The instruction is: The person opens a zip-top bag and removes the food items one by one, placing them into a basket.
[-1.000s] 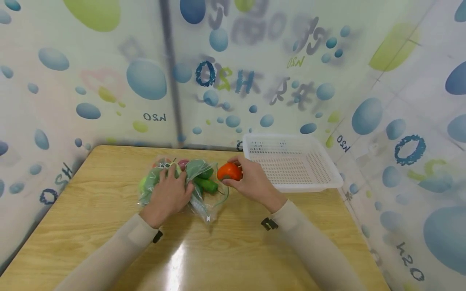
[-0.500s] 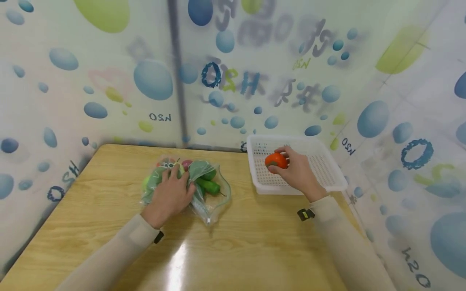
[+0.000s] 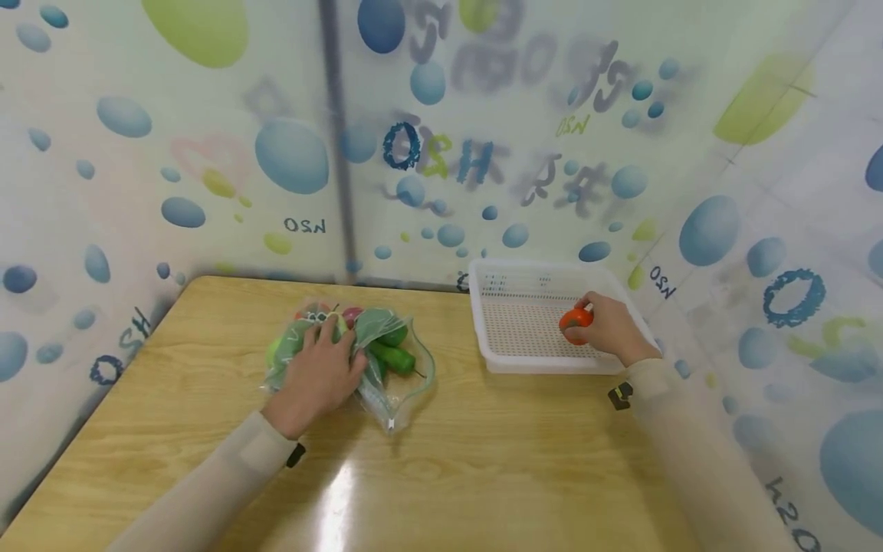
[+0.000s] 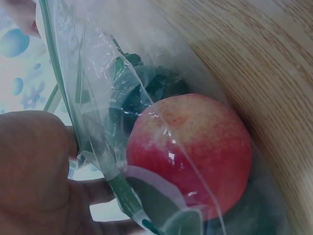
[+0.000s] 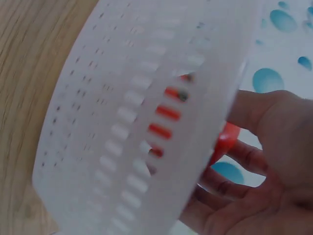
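My right hand (image 3: 607, 331) holds a red tomato (image 3: 575, 326) inside the right part of the white plastic basket (image 3: 513, 362). In the right wrist view the tomato (image 5: 226, 141) shows past the rim and through slots in the basket wall (image 5: 98, 98), beside the fingers. My left hand (image 3: 319, 373) grips a clear zip bag (image 3: 379, 402) with green print on the left of the table. Green peppers (image 3: 393, 357) lie at the bag's mouth. A pink-red fruit like a peach or apple (image 4: 190, 152) shows through the plastic; other produce is partly hidden by the hand.
The basket stands at the back right of the wooden table (image 3: 441, 460), close to the patterned wall (image 3: 441, 100). A second patterned wall (image 3: 752, 245) rises along the right side. Bare wood lies between bag and basket.
My right hand has carried the tomato rightward from beside the bag, over the basket's rim and down into its right part. The left hand stays at the bag.
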`<state>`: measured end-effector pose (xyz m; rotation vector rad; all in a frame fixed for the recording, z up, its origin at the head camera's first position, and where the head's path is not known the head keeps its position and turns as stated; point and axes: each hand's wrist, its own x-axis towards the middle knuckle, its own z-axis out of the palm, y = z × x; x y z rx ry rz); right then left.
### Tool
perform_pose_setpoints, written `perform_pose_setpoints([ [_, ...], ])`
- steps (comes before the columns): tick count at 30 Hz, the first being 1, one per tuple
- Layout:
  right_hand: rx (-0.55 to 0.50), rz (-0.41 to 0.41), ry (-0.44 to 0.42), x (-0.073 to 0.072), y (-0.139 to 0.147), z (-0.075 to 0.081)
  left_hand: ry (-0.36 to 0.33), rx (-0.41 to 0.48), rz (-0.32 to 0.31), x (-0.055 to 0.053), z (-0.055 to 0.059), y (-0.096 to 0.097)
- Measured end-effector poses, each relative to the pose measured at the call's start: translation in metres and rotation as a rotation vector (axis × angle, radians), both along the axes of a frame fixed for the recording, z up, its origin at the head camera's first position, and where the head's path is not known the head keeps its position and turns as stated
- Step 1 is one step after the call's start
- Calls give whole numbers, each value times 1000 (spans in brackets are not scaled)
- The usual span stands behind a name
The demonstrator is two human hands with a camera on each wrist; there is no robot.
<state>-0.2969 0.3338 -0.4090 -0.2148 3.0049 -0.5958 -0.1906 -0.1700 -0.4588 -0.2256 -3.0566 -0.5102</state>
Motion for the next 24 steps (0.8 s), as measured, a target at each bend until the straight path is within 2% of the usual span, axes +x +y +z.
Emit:
perform_pose_setpoints([
  [4,59,-14,-51,-6,14,-7,-2,-5,-2,1,0,0],
  [9,113,-25,-103,-9,17,-10,3,-4,1,2,2,1],
  [18,136,-1,-182,-8,20,-14,24,-11,-7,-1,-1,1],
  [24,137,-2,-182,-7,19,-14,11,-16,-2,-2,1,1],
])
